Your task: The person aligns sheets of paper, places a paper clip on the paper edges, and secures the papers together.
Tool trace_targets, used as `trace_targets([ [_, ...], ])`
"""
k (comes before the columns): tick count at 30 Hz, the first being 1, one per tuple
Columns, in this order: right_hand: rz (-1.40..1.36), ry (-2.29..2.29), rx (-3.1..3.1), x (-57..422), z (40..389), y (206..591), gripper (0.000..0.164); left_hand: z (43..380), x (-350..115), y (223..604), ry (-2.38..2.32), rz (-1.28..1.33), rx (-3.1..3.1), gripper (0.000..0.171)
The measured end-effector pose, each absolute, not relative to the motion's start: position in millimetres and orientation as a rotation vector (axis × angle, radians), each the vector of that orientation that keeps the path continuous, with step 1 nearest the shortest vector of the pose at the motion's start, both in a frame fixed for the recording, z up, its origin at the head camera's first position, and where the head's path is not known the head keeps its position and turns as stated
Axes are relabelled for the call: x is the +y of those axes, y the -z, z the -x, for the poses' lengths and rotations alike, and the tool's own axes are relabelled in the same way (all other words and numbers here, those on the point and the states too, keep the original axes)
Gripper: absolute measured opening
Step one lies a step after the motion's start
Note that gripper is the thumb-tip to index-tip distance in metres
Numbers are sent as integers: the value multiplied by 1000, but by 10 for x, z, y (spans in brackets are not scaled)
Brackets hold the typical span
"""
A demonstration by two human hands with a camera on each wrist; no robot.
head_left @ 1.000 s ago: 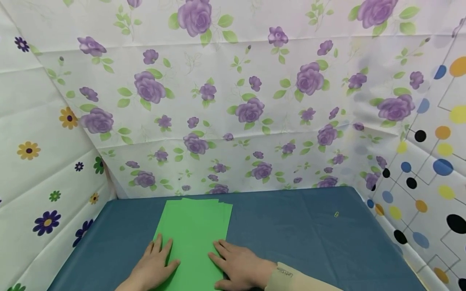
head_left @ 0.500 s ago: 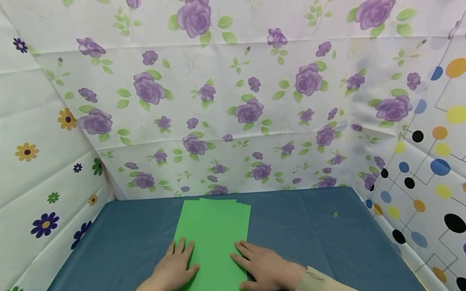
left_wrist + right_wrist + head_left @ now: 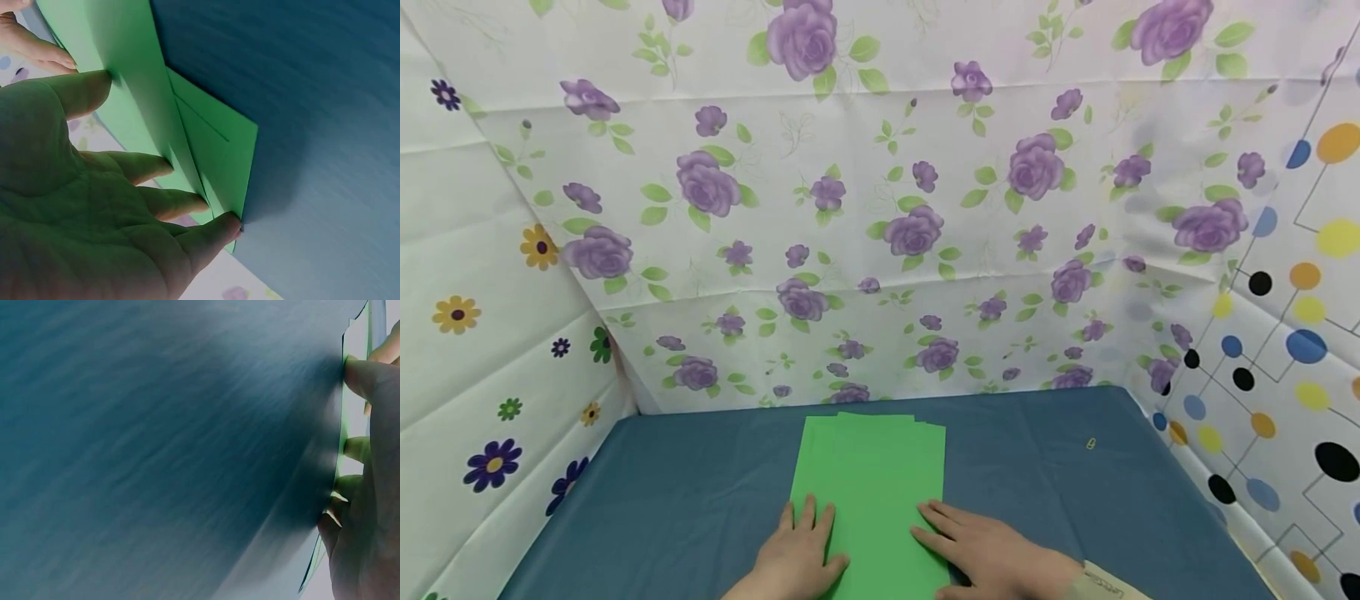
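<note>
Several bright green sheets of paper (image 3: 874, 475) lie stacked on the blue cloth, their far edges slightly uneven. On the stack's left edge my left hand (image 3: 797, 554) rests with fingers spread. My right hand (image 3: 988, 550) lies across the right edge, its fingertips on the green paper. In the left wrist view the fingertips of my left hand (image 3: 119, 206) touch the paper, and a slanted green piece (image 3: 219, 140) with a short dark line sticks out beyond the upper sheet. The right wrist view shows the fingers of my right hand (image 3: 362, 462) along the paper's edge.
A small yellow paper clip (image 3: 1092, 443) lies on the blue tablecloth (image 3: 1037, 467) at the right. White sheeting with purple roses (image 3: 880, 208) rises behind the table, with flowered sheeting (image 3: 482, 367) on the left and dotted sheeting (image 3: 1285, 400) on the right.
Both hands have moved to the right along the table, and the green paper stack has slid right with them. The paper clip stays in place.
</note>
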State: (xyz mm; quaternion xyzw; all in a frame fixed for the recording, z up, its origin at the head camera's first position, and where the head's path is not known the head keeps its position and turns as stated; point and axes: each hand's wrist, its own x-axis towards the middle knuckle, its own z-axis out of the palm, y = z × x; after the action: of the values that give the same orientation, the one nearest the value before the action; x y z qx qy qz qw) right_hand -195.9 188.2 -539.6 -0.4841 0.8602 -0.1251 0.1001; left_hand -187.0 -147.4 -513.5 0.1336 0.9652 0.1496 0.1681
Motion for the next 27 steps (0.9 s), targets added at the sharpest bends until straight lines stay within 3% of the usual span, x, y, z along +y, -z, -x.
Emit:
trace_targets([
  [27, 1369, 460, 2596, 2590, 1881, 5324, 69, 1833, -839, 5136, -329, -523, 2704, 73],
])
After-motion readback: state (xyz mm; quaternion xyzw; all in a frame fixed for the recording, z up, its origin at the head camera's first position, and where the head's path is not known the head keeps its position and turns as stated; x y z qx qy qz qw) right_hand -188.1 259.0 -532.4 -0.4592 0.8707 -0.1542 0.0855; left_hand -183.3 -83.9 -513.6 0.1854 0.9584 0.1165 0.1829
